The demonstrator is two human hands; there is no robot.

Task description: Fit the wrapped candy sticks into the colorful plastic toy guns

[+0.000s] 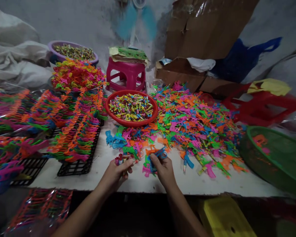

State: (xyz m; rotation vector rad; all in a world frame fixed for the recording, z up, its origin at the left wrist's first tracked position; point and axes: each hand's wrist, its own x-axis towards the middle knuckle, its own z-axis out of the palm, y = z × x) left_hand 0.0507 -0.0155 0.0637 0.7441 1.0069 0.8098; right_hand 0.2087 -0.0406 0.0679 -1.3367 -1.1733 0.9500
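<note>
Head view, read from nine o'clock across to three: stacked rows of bright plastic toy pieces [76,131] lie on black trays [75,167] at the left of the white table [212,184]. Near six o'clock the left hand [114,174] is curled closed around a few small tubes [119,160], pinched between thumb and fingertips. Just beside it, toward five o'clock, the right hand [164,171] grips a blue toy piece [159,154] with its fingers bent over it, close to the left hand but not touching it. At twelve o'clock from both hands sits a red bowl [131,123] filled with more small tubes, a pink stool [126,75] behind it. A loose heap of coloured pieces [194,125] spreads toward two o'clock, and a green basket [273,158] stands at three o'clock.
</note>
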